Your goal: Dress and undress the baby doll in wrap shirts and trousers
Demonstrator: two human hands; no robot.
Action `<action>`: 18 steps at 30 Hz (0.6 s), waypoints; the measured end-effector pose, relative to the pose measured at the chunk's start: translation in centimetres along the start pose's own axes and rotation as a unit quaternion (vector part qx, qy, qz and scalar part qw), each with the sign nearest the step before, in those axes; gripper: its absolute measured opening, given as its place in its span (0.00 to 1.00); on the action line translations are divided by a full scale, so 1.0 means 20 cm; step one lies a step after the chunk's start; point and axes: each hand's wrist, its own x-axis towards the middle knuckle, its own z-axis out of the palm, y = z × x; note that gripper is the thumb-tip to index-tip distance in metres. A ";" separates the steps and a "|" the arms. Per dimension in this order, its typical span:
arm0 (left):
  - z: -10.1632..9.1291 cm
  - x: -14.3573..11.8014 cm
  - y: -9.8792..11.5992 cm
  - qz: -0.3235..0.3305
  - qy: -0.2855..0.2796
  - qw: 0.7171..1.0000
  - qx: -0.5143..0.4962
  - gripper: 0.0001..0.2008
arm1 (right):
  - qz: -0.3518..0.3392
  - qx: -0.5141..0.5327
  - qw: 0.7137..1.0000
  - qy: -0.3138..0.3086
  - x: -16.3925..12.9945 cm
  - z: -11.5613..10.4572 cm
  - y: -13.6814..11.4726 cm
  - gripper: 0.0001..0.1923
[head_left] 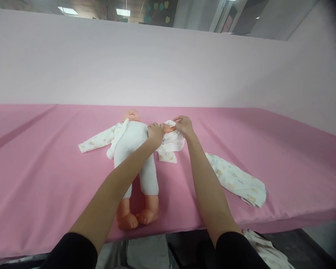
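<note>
Here, one baby doll lies face-up on the pink table, with two printed garments: an open top under it and trousers at four o'clock. Left hand grips the doll's arm; right hand pinches the top's sleeve cuff.

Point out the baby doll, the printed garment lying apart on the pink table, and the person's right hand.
Baby doll (130, 140), head view: on its white torso.
Printed garment (236, 181), head view: on the middle of the cloth, right of the arms.
Right hand (184, 126), head view: on the back of the hand, at the doll's sleeve.
</note>
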 end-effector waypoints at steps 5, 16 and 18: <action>0.02 0.00 0.01 -0.003 0.005 1.000 0.015 0.28 | 0.009 -0.064 0.998 -0.008 -0.03 0.00 -0.06 0.16; 0.04 0.00 0.00 0.017 0.024 0.999 0.036 0.28 | -0.019 -0.164 0.986 -0.027 -0.07 -0.02 -0.11 0.15; 0.05 0.00 0.00 0.023 0.019 0.999 0.044 0.26 | -0.018 -0.182 0.983 -0.008 -0.07 -0.01 -0.11 0.15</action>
